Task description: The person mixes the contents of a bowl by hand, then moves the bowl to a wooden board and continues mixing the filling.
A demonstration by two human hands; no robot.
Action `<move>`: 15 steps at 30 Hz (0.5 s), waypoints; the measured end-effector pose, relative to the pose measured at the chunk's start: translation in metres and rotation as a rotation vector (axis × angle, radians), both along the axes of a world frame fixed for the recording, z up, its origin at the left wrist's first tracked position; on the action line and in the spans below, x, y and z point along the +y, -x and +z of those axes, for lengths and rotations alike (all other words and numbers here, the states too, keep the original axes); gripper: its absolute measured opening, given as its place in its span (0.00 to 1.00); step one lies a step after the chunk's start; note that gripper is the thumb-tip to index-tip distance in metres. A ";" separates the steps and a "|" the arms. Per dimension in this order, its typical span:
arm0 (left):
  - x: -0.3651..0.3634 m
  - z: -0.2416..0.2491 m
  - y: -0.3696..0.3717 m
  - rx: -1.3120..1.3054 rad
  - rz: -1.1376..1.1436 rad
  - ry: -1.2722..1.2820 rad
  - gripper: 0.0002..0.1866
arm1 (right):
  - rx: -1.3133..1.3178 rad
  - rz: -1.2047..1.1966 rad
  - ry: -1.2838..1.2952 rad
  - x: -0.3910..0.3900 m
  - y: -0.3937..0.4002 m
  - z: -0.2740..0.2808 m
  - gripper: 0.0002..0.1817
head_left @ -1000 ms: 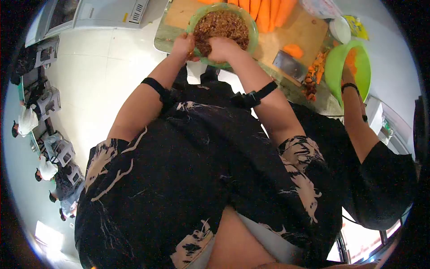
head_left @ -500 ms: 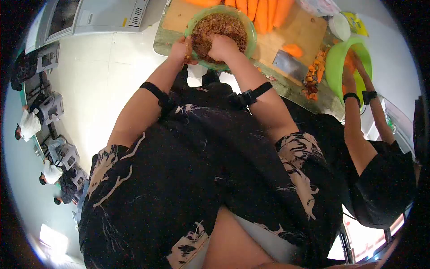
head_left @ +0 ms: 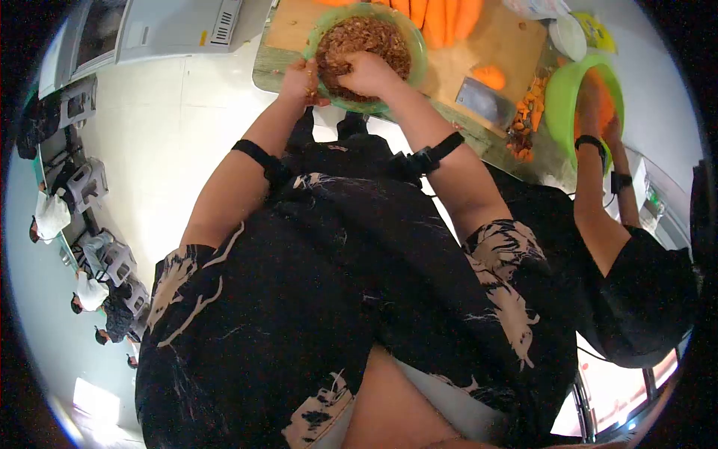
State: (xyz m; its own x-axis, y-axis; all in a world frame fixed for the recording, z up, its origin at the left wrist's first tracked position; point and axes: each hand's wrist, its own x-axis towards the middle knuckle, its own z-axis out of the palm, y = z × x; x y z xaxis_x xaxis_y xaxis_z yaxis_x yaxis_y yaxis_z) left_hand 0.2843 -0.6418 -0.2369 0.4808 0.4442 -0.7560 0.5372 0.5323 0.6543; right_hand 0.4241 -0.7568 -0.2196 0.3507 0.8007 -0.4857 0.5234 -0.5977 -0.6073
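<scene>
A green bowl (head_left: 419,66) stands near the front edge of the table, filled with a brown, crumbly minced mixture (head_left: 366,34). At its left rim my left hand (head_left: 301,81) grips the bowl, with bits of the mixture stuck to the fingers. Inside the bowl, my right hand (head_left: 369,76) is curled into the mixture, its fingertips partly buried. Black straps with small devices circle both my forearms.
Several carrots (head_left: 447,19) and a carrot piece (head_left: 489,76) lie on the wooden cutting board (head_left: 516,45), with a cleaver (head_left: 485,103) and orange scraps (head_left: 528,112) nearby. At right, a co-worker's hands (head_left: 591,105) reach into a lime-green basin (head_left: 559,105) with orange contents.
My right hand has shifted slightly left in the mixture, its fingers turning leftward. My left hand stays at the rim. The co-worker's hands have moved within the basin.
</scene>
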 end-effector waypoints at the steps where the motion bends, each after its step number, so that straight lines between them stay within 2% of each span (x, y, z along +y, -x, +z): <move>1: -0.001 0.003 -0.002 -0.004 0.000 -0.003 0.17 | 0.032 -0.031 -0.070 0.005 0.003 0.009 0.26; 2: -0.003 0.006 -0.001 -0.006 -0.001 -0.006 0.18 | 0.068 -0.064 -0.140 0.007 0.006 0.013 0.26; 3: -0.002 0.002 0.002 0.019 -0.011 0.001 0.18 | -0.015 -0.073 -0.187 0.009 0.004 0.011 0.26; 6: 0.001 -0.010 0.000 0.038 -0.010 0.019 0.19 | -0.264 -0.133 -0.032 0.003 -0.007 0.017 0.28; 10: -0.002 -0.012 0.001 -0.022 0.045 0.073 0.19 | -0.164 0.122 0.484 -0.003 -0.008 0.044 0.28; 13: -0.004 0.004 -0.003 0.024 0.018 0.051 0.19 | -0.079 0.300 0.386 0.005 0.013 0.036 0.27; 15: -0.002 0.001 -0.003 0.007 0.011 0.047 0.18 | 0.026 0.176 0.055 0.008 0.013 0.027 0.25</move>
State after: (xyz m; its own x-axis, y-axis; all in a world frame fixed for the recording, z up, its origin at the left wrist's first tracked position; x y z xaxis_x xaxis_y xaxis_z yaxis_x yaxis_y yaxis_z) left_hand 0.2877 -0.6437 -0.2356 0.4706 0.4138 -0.7793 0.5353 0.5683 0.6250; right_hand 0.4115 -0.7483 -0.1926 0.1940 0.8208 -0.5373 0.6074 -0.5306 -0.5912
